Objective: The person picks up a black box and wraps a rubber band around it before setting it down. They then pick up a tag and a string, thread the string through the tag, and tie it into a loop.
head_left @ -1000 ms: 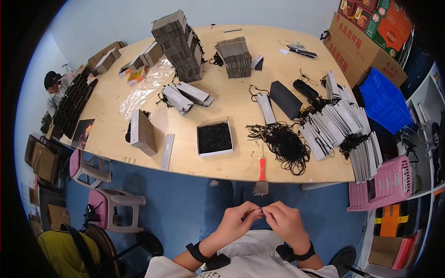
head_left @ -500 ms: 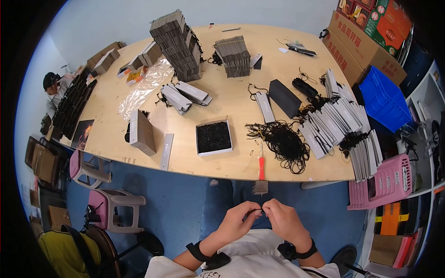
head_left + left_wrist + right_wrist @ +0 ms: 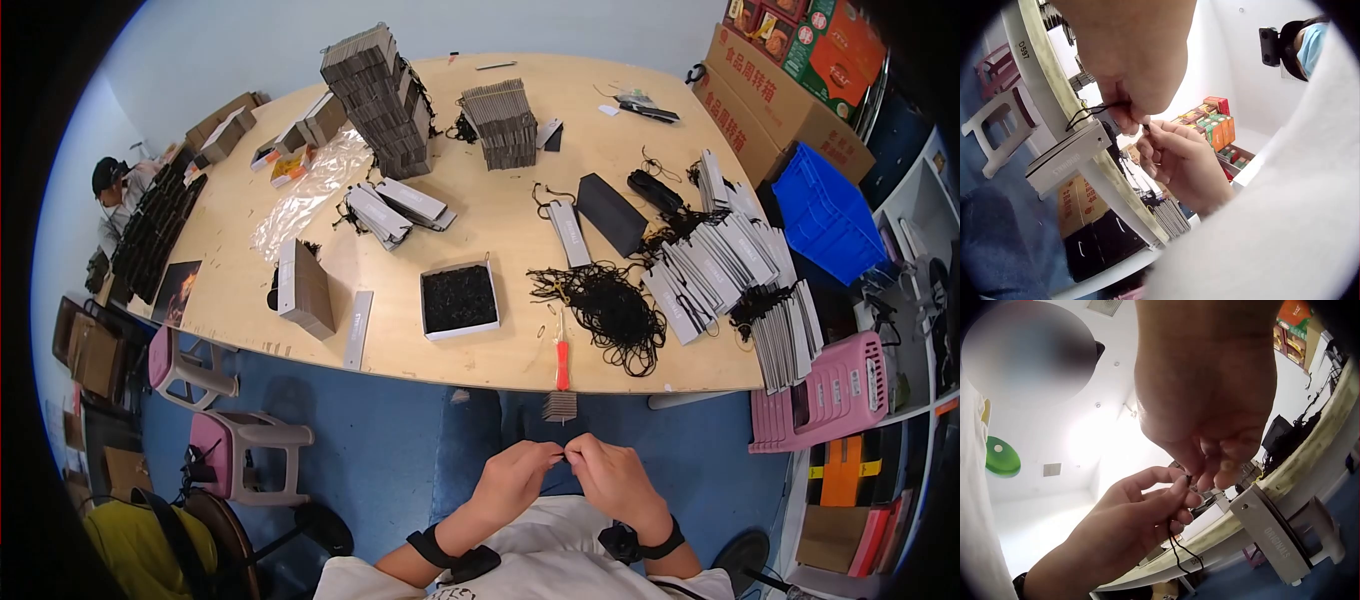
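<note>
In the head view, my left hand (image 3: 515,482) and right hand (image 3: 610,478) meet fingertip to fingertip in front of my lap. Between them is a thin black cord (image 3: 1094,110), pinched by both thumbs and fingers. A loop of this cord (image 3: 1175,550) dangles below the left hand in the right wrist view; its end lies hidden among the fingertips. Just beyond the hands, a small stack of grey tags (image 3: 560,406) sits at the table's front edge, the nearest one printed ORIGINALS. Above it lies a red-handled tool (image 3: 562,366) with a thin shaft.
On the table (image 3: 450,365) are a tray of black bits (image 3: 458,300), a tangle of black cords (image 3: 610,315), fanned grey tags (image 3: 715,265) and tall stacks (image 3: 380,100). A blue crate (image 3: 830,215) stands at right, stools (image 3: 245,455) at left. Another person (image 3: 115,185) sits far left.
My two hands have stayed in place, with small finger movements. The left fingers have come closer to the right ones, and less cord shows between them.
</note>
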Tool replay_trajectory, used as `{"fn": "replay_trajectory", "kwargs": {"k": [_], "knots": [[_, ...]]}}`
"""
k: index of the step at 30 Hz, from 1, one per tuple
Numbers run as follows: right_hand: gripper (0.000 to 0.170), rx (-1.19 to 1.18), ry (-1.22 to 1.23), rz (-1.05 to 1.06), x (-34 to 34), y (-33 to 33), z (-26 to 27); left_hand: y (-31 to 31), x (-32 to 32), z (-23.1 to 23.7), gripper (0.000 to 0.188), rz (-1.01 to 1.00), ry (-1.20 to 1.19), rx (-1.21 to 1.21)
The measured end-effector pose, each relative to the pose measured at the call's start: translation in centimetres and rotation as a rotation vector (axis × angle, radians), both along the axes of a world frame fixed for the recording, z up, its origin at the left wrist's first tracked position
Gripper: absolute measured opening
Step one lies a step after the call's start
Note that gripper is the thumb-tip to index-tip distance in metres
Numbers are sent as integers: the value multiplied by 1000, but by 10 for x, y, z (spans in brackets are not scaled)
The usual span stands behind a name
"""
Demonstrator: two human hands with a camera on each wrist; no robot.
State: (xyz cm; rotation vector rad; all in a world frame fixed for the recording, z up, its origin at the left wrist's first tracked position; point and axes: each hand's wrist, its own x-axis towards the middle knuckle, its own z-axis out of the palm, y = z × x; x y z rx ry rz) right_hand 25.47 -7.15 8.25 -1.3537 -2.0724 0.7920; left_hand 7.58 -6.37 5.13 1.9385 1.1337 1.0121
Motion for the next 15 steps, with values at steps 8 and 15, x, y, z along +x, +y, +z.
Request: {"fn": "replay_trajectory", "kwargs": {"k": [8,15], "knots": [[6,77,-27,-3,-1,0,2,0,-5,-2,9,-99,-334,-505],[8,0,27,53,2,1,8,2,-16,-10,15,-294,-594,-806]]}}
